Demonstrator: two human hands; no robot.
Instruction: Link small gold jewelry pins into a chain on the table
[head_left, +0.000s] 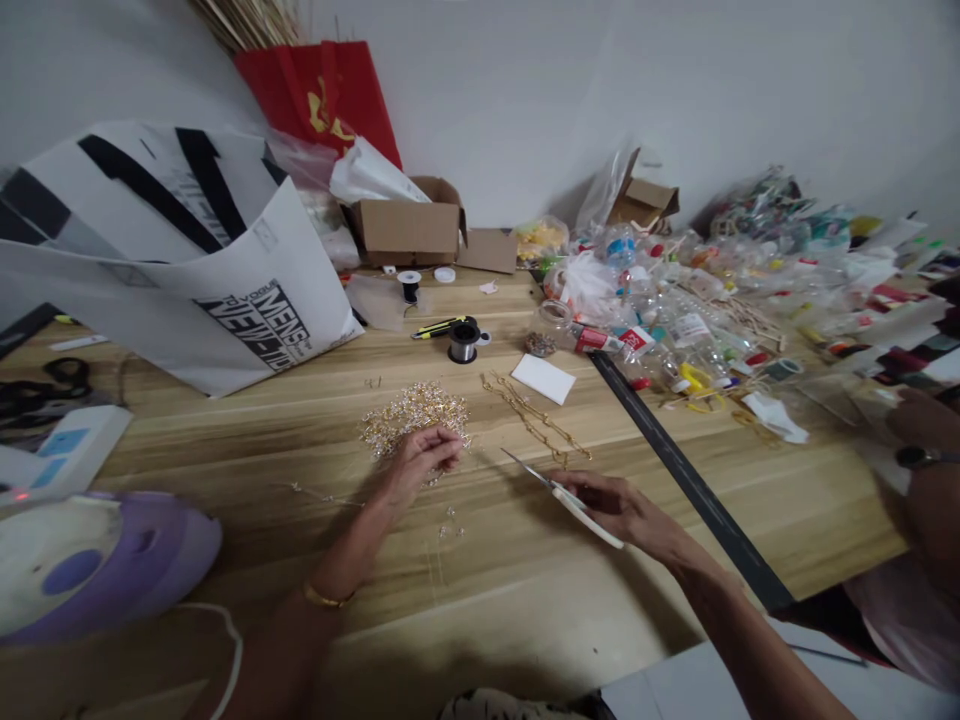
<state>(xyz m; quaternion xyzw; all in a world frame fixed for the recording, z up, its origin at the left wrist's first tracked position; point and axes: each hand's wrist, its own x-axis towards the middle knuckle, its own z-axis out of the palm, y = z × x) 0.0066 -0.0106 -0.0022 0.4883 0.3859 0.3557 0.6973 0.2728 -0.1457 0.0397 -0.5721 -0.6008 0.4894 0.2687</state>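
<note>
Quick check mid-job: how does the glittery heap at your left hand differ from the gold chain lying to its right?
The glittery heap is a bunched mound; the gold chain lies spread in loose strands. The heap looks pale with whitish bits; the chain is darker gold. The left hand pinches the heap's edge with its fingers; the chain lies untouched, past the scissors in the right hand. Both rest on the wooden table.

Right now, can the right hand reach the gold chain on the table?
Probably yes. The right hand, holding scissors, lies close to the gold chain, with only bare table between.
</note>
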